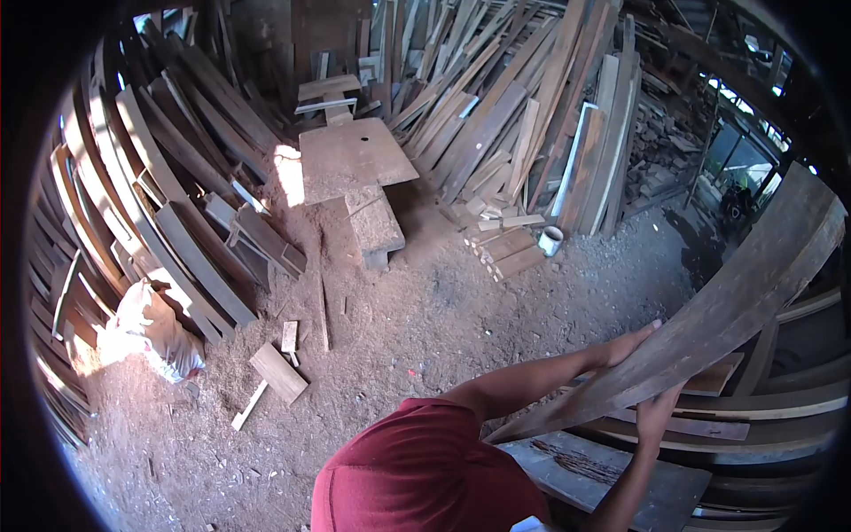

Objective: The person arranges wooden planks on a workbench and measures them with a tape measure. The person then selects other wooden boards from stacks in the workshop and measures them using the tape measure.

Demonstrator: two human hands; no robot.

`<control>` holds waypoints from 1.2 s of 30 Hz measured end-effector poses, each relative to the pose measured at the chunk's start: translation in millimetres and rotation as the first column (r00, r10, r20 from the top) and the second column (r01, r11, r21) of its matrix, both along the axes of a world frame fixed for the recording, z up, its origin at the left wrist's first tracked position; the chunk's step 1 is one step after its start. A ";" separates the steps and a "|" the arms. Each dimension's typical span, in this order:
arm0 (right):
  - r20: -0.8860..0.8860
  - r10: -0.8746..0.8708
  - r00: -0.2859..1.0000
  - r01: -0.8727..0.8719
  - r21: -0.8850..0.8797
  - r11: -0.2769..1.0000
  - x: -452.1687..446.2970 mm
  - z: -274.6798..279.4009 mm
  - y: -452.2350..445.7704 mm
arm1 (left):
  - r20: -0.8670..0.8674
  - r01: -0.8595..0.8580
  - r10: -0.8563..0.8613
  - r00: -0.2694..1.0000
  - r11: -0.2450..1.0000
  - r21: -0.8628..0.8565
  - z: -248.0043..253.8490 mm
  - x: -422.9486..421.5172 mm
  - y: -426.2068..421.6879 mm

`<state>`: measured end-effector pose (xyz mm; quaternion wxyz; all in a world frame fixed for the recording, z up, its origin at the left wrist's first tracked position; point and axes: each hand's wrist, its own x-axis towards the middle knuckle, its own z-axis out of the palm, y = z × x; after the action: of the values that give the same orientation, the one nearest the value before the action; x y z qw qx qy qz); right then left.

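A long, wide, weathered plank [718, 319] slants from the lower middle up to the right edge. My left hand [634, 344] is at its upper left edge, fingers partly hidden by the wood. Lower down, my right hand [659, 412] grips the plank's lower right edge, its fingertips hidden behind the board. Below the plank lies a broad grey board [656, 488] with a dark, rough patch, on top of stacked boards.
Boards lean along the left wall [168, 195] and the back wall [532, 115]. A low wooden table [355, 160] stands at the back. A white sack [151, 332], wood offcuts [279, 372], small blocks [514, 253] and a can [550, 240] sit on the dirt floor.
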<state>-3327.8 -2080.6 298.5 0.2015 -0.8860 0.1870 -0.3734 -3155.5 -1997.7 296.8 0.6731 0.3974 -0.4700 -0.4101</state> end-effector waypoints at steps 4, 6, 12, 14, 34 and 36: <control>-0.027 0.021 0.999 -0.022 -0.054 0.998 -11.1 -9.4 -16.7 | 0.025 0.060 -0.060 0.998 0.998 0.003 -8.7 4.8 -15.9; -0.049 0.065 0.997 -0.064 0.026 0.998 -23.1 -15.2 -29.0 | -0.051 0.101 -0.104 0.993 0.993 -0.061 -21.1 -3.4 -37.9; -0.227 -0.080 0.971 0.063 -0.083 0.995 -74.7 -5.1 -48.1 | -0.046 0.098 -0.101 0.994 0.993 -0.061 -10.7 10.1 -22.8; -0.172 -0.076 0.982 0.086 0.053 0.995 -82.1 -30.5 -69.8 | -0.156 0.129 -0.168 0.973 0.964 -0.232 -21.2 15.3 -36.3; 0.116 -0.098 0.989 0.132 -0.351 0.927 -89.6 201.0 87.2 | 0.085 0.045 -0.044 0.995 0.999 -0.015 -34.3 64.6 -56.2; 0.083 -0.134 0.988 0.156 -0.399 0.904 -82.5 207.1 92.8 | 0.039 0.048 -0.048 0.998 0.999 -0.015 -36.4 62.7 -56.9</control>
<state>-3410.3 -1987.8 505.7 -0.0094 -0.8819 0.1656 -0.4413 -3092.7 -2054.6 260.4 0.6569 0.3886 -0.4955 -0.4146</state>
